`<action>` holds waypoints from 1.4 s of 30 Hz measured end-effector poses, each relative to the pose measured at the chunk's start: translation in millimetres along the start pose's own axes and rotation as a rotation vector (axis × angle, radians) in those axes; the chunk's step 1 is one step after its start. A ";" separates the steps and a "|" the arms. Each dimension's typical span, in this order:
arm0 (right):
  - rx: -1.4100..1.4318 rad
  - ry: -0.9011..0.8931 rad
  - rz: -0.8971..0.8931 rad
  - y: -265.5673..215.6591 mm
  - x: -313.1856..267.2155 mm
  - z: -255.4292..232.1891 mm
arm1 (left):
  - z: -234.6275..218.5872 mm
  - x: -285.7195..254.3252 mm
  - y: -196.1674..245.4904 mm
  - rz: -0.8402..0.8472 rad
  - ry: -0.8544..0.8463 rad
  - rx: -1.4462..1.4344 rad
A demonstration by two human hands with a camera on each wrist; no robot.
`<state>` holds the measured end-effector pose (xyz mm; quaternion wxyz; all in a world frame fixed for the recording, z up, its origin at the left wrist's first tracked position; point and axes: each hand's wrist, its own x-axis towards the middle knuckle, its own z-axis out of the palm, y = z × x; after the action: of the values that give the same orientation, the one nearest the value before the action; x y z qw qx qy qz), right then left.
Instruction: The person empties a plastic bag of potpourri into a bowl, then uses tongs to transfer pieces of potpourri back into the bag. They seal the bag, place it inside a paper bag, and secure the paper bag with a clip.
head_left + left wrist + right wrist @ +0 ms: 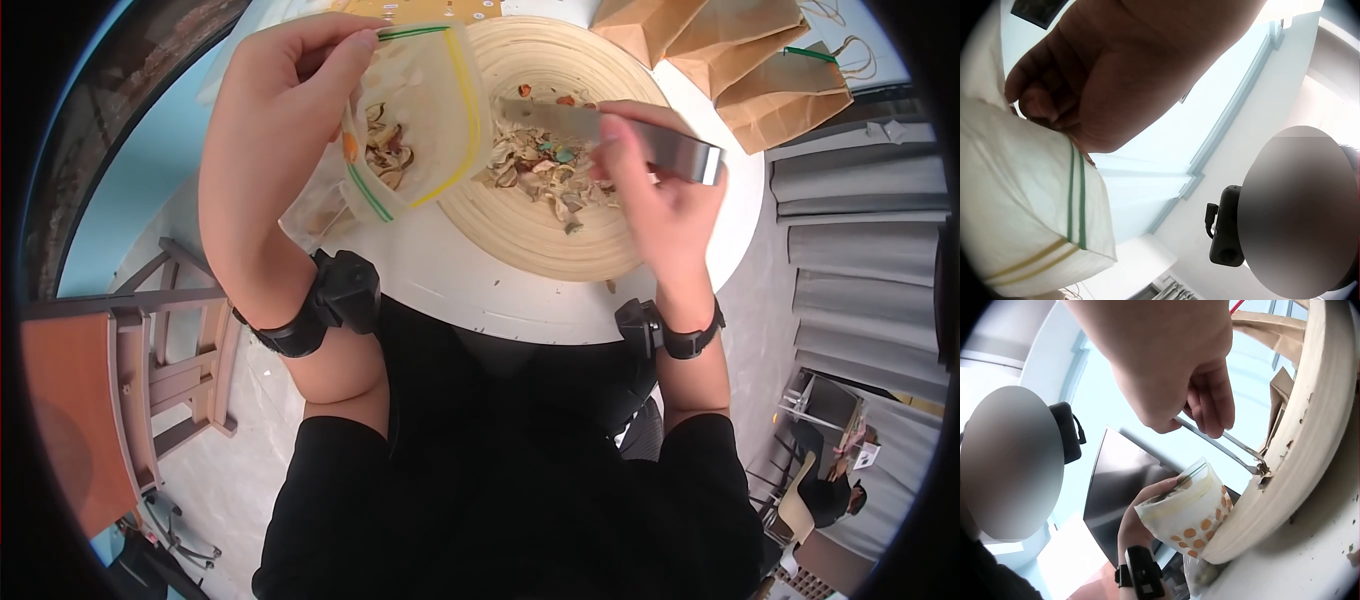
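Observation:
My left hand (290,110) pinches the rim of a zip bag (425,120), which has green and yellow stripes and some dried pieces (388,150) inside. In the right wrist view the bag (1194,519) shows orange dots and stands beside the plate's edge. My right hand (660,195) grips metal tongs (690,155) over the round wooden plate (540,250). The tongs' tips (1261,469) meet a small dried piece at the plate's surface in the right wrist view. A pile of dried petals and flakes (545,175) lies on the plate.
Brown paper bags (770,85) stand at the back right of the white table (480,310). A clear bag (318,215) lies under my left forearm. Crumbs dot the table near the plate. A wooden chair (180,350) is at the left, and a seated person (830,495) is far right.

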<state>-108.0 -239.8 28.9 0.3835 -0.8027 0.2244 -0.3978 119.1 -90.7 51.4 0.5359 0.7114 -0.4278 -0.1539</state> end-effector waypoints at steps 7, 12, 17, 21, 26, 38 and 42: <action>0.244 0.097 -0.099 -35.0 4.5 -1.3 | 1.5 0.2 -1.6 -0.031 0.005 -0.019; 0.307 0.124 0.018 -26.6 3.0 -20.3 | -5.9 -0.1 -6.9 -0.008 0.004 -0.022; 0.072 -0.009 0.323 -15.1 -1.6 -8.8 | -4.6 -0.2 -6.5 -0.005 0.013 -0.023; -0.109 -0.146 0.228 -19.0 -1.0 -1.8 | -2.2 -1.3 -3.0 -0.010 0.006 -0.004; -0.253 -0.143 0.055 -25.0 5.4 8.4 | -2.7 -1.2 -2.3 0.003 0.000 -0.032; -0.090 -0.063 -0.043 -32.6 9.5 -2.6 | -5.0 -0.9 -6.7 0.015 0.013 -0.013; -0.012 0.025 -0.342 -45.0 16.0 -4.2 | -2.6 0.1 -4.4 -0.003 0.005 -0.022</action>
<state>-99.6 -225.1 73.7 0.3025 -0.8266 0.0918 -0.4656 122.9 -89.0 48.5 0.5443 0.7067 -0.4236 -0.1577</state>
